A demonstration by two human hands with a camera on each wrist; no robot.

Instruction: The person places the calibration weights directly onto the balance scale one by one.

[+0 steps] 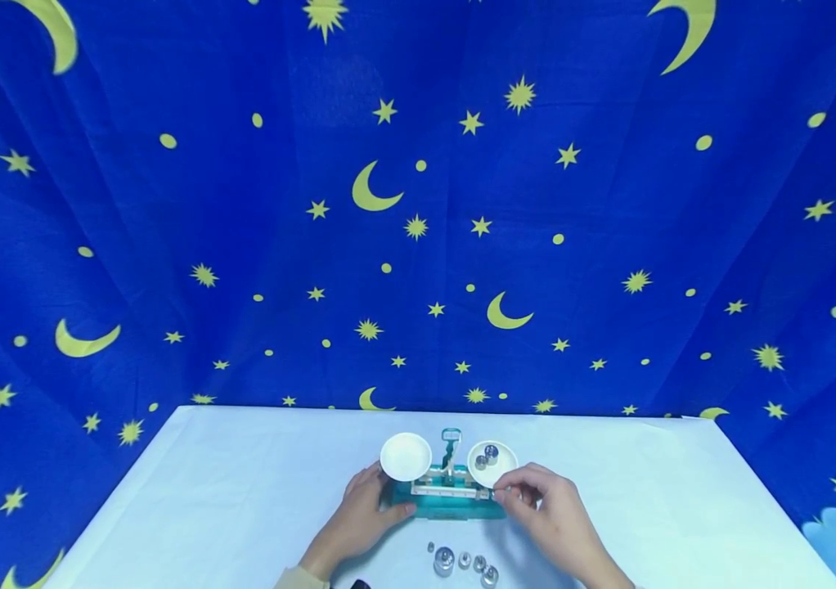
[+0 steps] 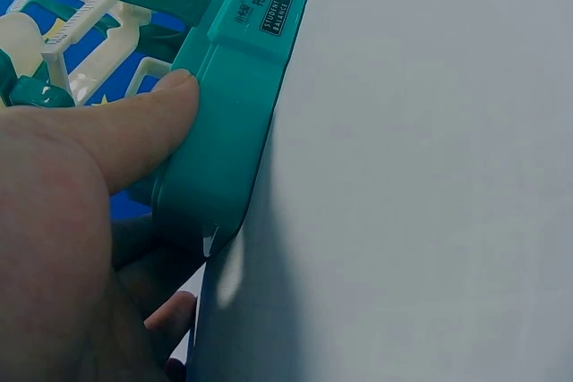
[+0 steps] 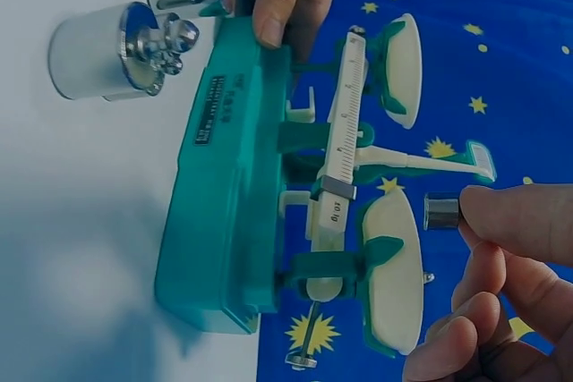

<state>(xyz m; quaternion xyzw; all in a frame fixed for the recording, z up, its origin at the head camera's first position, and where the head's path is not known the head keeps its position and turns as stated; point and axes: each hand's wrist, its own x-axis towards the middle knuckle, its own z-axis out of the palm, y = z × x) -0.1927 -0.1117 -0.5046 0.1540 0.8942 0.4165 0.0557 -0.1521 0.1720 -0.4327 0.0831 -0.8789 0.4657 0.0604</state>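
Observation:
A green student balance [image 1: 455,509] with a white scale beam [image 3: 344,131] carries two white pans. The left pan [image 1: 406,456] is bare, while two metal weights [image 1: 491,452] sit in the right pan [image 1: 504,473]. My left hand [image 1: 361,514] grips the left end of the green base, thumb on top in the left wrist view. With thumb and fingers, my right hand [image 1: 552,509] pinches a small metal weight [image 3: 441,211], close by the right pan's rim. Part of that weight is hidden by the fingertips.
In front of the balance stand several silver weights of different sizes, the largest weight [image 1: 444,560] among them. A dark object [image 1: 361,584] shows at the bottom edge. The white table [image 1: 241,474] ends at a blue star-and-moon curtain [image 1: 447,262] behind.

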